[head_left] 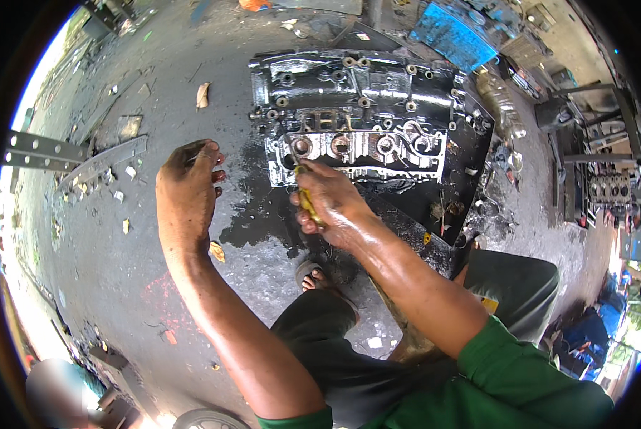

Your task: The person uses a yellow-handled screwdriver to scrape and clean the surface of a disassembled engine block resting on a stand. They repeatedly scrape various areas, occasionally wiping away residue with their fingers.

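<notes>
A dark, oily metal engine cylinder head (363, 114) lies on the concrete ground in front of me, its near face showing round ports. My right hand (331, 204) is wet with oil and grips a yellow-handled tool (307, 204) whose tip points at the left port of the near face. To the left, my left hand (186, 189) hovers above the ground, fingers curled around a small thin object that I cannot make out. My sandalled foot (313, 275) rests just below the right hand.
A black oil puddle (256, 229) spreads on the ground under the part. Perforated metal bars (45, 151) lie at far left. A blue tray (453, 32) and scattered engine parts (607, 189) sit at the top right and right. Small scraps litter the concrete.
</notes>
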The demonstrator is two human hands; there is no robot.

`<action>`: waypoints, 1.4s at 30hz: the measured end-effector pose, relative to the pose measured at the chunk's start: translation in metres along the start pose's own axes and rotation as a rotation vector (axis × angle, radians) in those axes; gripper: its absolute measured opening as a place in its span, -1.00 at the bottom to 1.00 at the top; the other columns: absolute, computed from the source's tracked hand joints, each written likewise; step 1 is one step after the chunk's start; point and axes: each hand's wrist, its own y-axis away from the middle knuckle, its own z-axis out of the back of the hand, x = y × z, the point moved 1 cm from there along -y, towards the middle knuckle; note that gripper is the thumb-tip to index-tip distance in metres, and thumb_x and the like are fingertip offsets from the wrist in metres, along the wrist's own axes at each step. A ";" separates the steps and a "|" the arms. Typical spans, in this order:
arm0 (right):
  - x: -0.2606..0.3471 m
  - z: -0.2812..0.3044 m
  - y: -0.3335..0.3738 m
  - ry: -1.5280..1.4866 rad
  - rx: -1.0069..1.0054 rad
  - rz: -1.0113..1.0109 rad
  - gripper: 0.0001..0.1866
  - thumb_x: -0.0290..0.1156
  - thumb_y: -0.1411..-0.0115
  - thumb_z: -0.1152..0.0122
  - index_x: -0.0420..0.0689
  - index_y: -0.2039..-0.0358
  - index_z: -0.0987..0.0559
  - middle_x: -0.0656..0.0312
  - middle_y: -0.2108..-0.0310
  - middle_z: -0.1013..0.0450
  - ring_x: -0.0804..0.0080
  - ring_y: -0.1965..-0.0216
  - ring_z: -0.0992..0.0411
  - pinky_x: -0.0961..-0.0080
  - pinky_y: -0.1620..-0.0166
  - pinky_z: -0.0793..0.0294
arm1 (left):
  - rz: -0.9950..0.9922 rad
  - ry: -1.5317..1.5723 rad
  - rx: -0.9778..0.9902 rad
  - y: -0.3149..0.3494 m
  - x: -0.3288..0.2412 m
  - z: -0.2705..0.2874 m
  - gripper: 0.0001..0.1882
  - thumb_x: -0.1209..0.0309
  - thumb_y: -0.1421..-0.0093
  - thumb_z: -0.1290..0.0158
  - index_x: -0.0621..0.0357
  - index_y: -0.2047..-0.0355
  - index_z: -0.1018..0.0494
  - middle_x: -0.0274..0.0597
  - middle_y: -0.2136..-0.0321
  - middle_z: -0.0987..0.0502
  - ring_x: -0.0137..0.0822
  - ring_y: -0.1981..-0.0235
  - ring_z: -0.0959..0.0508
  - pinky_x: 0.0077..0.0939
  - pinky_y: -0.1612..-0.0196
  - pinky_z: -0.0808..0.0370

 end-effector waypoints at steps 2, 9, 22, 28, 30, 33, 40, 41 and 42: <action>-0.001 -0.003 -0.001 0.014 -0.005 -0.076 -0.78 -0.38 -0.32 0.06 -0.09 0.04 -0.37 0.22 0.52 -0.28 0.51 0.72 -0.22 0.55 0.70 -0.16 | 0.001 0.000 0.019 0.000 -0.004 -0.004 -0.61 0.24 -0.25 -0.06 0.38 0.13 -0.52 -0.13 0.38 -0.61 -0.39 0.42 -0.57 -0.55 0.36 -0.45; 0.009 -0.016 -0.007 -0.038 -0.026 -0.067 -0.90 -0.40 -0.32 0.05 -0.09 0.33 -0.28 0.23 0.54 -0.26 0.49 0.71 -0.23 0.50 0.70 -0.21 | 0.032 0.011 0.072 0.001 -0.011 -0.009 -0.62 0.22 -0.25 -0.07 0.31 0.09 -0.51 -0.18 0.34 -0.60 -0.41 0.37 -0.55 -0.55 0.34 -0.43; -0.050 0.070 -0.044 0.682 -0.026 0.157 -0.45 -0.33 -0.33 -0.05 -0.17 -0.28 -0.20 0.19 0.50 -0.34 0.51 0.70 -0.36 0.49 0.69 -0.39 | 0.050 -0.084 0.058 0.000 -0.012 -0.018 -0.58 0.18 -0.25 -0.09 0.30 0.06 -0.50 -0.18 0.33 -0.60 -0.40 0.37 -0.55 -0.55 0.36 -0.42; -0.113 0.281 0.046 1.410 -0.176 0.020 -0.52 -0.10 -0.27 -0.09 0.04 -0.15 -0.33 -0.06 0.31 -0.55 -0.06 0.32 -0.56 0.13 0.26 -0.57 | -0.068 -0.206 0.159 0.010 -0.018 -0.055 -0.64 0.22 -0.28 -0.06 0.29 0.11 -0.51 -0.25 0.38 -0.59 -0.49 0.43 -0.51 -0.60 0.40 -0.39; -0.122 0.353 0.079 1.519 -0.212 0.058 -0.52 -0.09 -0.27 -0.08 0.08 -0.16 -0.33 -0.06 0.36 -0.54 -0.06 0.38 -0.55 0.08 0.31 -0.56 | -0.129 -0.267 0.240 0.017 -0.025 -0.084 -0.68 0.26 -0.27 -0.07 0.28 0.12 -0.51 -0.24 0.38 -0.59 -0.48 0.44 -0.51 -0.59 0.40 -0.40; -0.124 0.448 0.100 1.522 -0.530 0.027 -0.61 -0.20 -0.22 -0.14 0.01 -0.04 -0.47 -0.07 0.36 -0.54 -0.07 0.35 -0.54 0.07 0.25 -0.52 | -0.239 -0.351 0.406 0.034 -0.034 -0.135 -0.71 0.32 -0.25 -0.09 0.28 0.12 -0.49 -0.19 0.38 -0.60 -0.42 0.45 -0.52 -0.52 0.38 -0.43; -0.133 0.552 0.019 1.227 -0.416 0.100 -0.59 -0.17 -0.22 -0.16 0.00 -0.05 -0.47 -0.11 0.18 -0.53 -0.07 0.25 -0.54 0.10 0.16 -0.53 | -0.240 -0.641 0.798 0.072 -0.024 -0.223 -0.70 0.40 -0.23 -0.13 0.29 0.08 -0.44 0.03 0.31 -0.62 -0.21 0.31 -0.64 -0.34 0.22 -0.50; -0.135 0.555 0.004 1.071 -0.442 0.017 -0.58 -0.17 -0.21 -0.16 0.00 -0.06 -0.47 -0.12 0.15 -0.52 -0.07 0.23 -0.54 0.10 0.15 -0.53 | -0.240 -0.642 0.817 0.072 -0.022 -0.232 -0.70 0.40 -0.23 -0.13 0.29 0.08 -0.44 0.05 0.31 -0.62 -0.19 0.29 -0.64 -0.34 0.21 -0.50; -0.136 0.555 -0.011 1.092 -0.510 0.019 -0.54 -0.25 -0.21 -0.13 0.04 -0.14 -0.42 -0.16 0.08 -0.49 -0.06 0.21 -0.54 0.10 0.11 -0.53 | -0.247 -0.652 0.821 0.073 -0.021 -0.241 -0.70 0.40 -0.24 -0.12 0.28 0.06 -0.44 0.09 0.31 -0.61 -0.14 0.30 -0.64 -0.33 0.22 -0.50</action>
